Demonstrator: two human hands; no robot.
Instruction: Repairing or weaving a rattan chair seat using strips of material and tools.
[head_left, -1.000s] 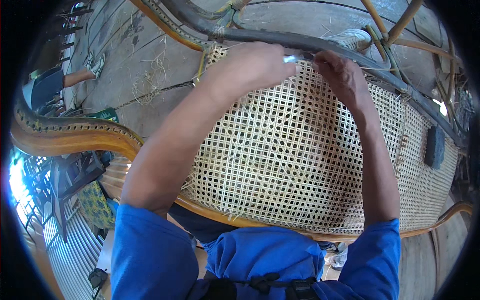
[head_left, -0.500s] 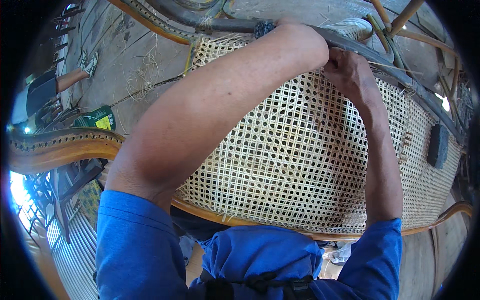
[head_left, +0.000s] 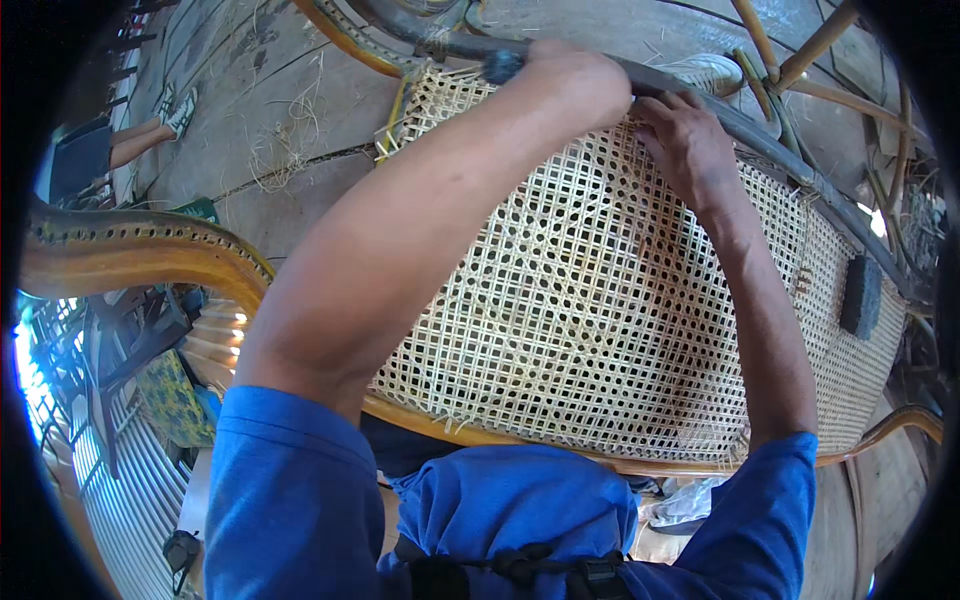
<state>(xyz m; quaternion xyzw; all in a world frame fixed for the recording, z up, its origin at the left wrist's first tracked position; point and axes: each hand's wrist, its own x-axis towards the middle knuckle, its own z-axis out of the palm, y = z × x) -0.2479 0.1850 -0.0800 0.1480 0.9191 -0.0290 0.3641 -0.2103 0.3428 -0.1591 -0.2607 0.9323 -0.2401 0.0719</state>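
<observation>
The woven cane panel (head_left: pixel 600 300) fills the middle of the scene, a pale open lattice stretched in a curved wooden frame (head_left: pixel 480 432) that runs along its near edge. Along the far edge lies a dark rail (head_left: pixel 760 135). The left hand (head_left: pixel 575 85) sits at that far edge, clenched around a tool with a dark handle (head_left: pixel 500 66) whose end sticks out to the left; its tip is hidden. Just beside it to the right, the right hand (head_left: pixel 685 145) rests on the weave with fingers curled down at the rim; whether they pinch a strand I cannot tell. A dark block (head_left: pixel 860 296) lies on the panel far to the right. To the left curves a broad bent wooden arm (head_left: pixel 130 260), and beyond it another person's legs (head_left: pixel 150 130) show on the plank floor (head_left: pixel 290 120).
</observation>
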